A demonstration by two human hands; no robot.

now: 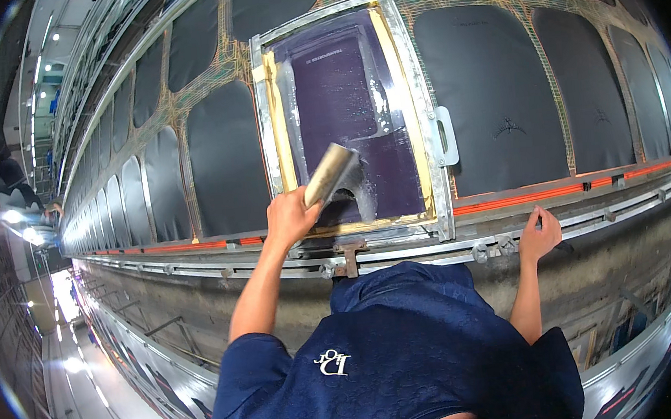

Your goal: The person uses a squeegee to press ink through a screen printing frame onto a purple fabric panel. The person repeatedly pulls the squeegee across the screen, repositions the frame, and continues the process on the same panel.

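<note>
My left hand grips a long squeegee with a pale, worn handle, tilted over the lower part of a screen. The screen has a dark purple mesh with smears of whitish paste, yellow tape along its edges, an aluminium frame and a white side handle. It lies among dark fabric pieces. My right hand is beside the metal rail to the right of the screen, its fingertips drawn together with nothing visible in them.
A long table carries rows of dark pieces on a patterned backing, with an orange strip and metal rail along the near edge. A metal bracket sits below the screen. A lit aisle runs at lower left.
</note>
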